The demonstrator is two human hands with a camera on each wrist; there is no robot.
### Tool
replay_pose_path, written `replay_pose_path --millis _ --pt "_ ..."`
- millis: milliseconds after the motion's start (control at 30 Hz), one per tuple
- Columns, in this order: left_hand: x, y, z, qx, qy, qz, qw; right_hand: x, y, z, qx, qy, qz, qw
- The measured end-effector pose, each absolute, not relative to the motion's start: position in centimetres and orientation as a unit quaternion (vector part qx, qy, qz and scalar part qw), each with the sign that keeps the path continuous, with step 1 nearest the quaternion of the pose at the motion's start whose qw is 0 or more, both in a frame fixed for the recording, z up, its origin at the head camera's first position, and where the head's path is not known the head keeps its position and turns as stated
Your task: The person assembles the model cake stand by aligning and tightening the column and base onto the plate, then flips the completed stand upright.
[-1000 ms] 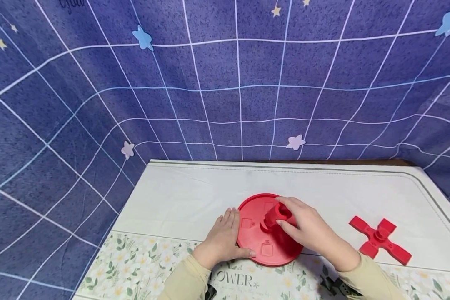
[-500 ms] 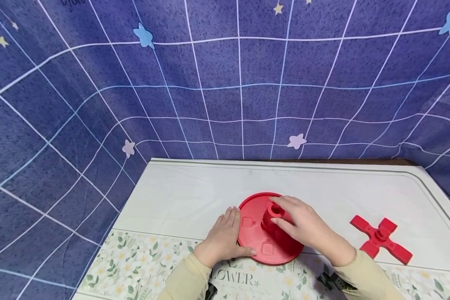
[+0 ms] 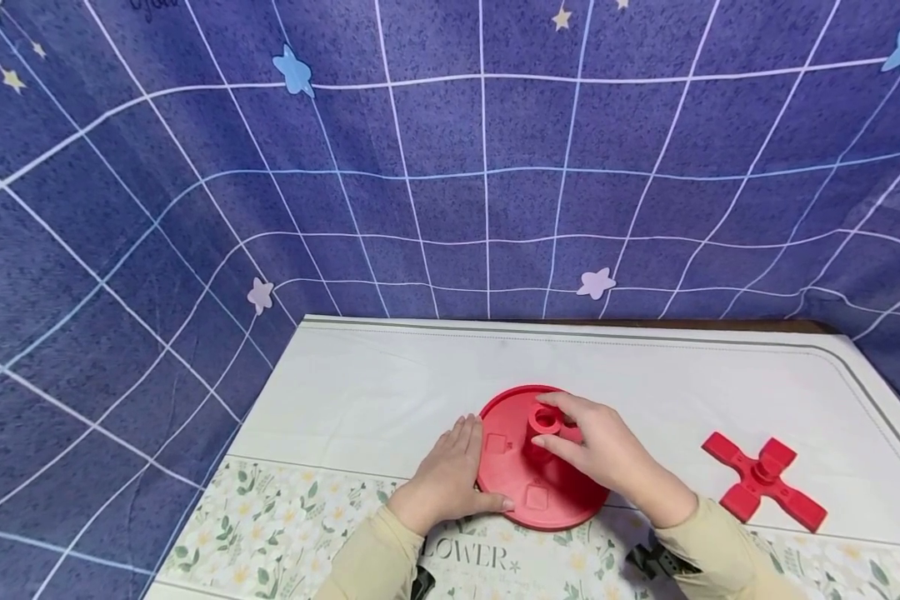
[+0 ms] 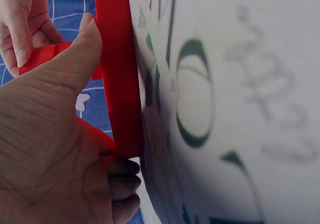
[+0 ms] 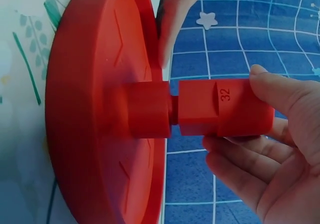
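Head view: round red tray (image 3: 495, 477) lies flat on table (image 3: 390, 375), approx. mid-scene. L hand (image 3: 446, 479) is at its L side, fingers straight & together along the rim, thumb stretched out to the near edge; it steadies the tray w/o gripping around it, AFAICT. R hand (image 3: 607, 442) is half-closed, thumb on near side & fingers on far side of an upright red cylinder (image 3: 537, 431) at tray's ctr. Red cross-shaped piece (image 3: 765, 472) lies well apart, to the R. Patterned cloth (image 3: 435, 208) hangs beyond the far edge.

L wrist view: thumb lies against tray's thick rim; other fingers partly hidden, so exact contact n/a. Rim looks rigid, prob. hard plastic, so edge = sensible hold.

R wrist view: cylinder, marked "32", lines up w/ a short red post (image 5: 148, 109) on the tray, narrow neck btwn them. Thumb & fingers pinch its outer end, tips on opposite sides. Prob. light, stiff, smooth, maybe a bit slippery; not esp. fragile, though neck is prob. the weakest spot. Best hold: thumb vs. fingers on the wide outer part, kept in line w/ post; a light tray may slide or spin unless its rim is held.
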State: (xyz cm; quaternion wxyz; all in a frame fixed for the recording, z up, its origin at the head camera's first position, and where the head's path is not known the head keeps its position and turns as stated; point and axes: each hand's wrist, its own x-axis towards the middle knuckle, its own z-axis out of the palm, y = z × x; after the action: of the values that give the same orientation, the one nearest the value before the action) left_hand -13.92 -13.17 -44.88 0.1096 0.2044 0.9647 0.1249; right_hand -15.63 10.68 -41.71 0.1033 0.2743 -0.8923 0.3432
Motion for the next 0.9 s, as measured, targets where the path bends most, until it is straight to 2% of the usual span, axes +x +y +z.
replay_pose_path --millis 500,900 --pt "-13.9 -13.0 -45.2 0.202 0.965 0.125 0.111 -15.7 10.0 -42.9 0.231 -0.895 0.352 0.150" --pt "-13.9 -13.2 -45.1 0.204 0.965 0.125 0.106 -15.5 9.8 -43.2 0.227 -0.896 0.345 0.162"
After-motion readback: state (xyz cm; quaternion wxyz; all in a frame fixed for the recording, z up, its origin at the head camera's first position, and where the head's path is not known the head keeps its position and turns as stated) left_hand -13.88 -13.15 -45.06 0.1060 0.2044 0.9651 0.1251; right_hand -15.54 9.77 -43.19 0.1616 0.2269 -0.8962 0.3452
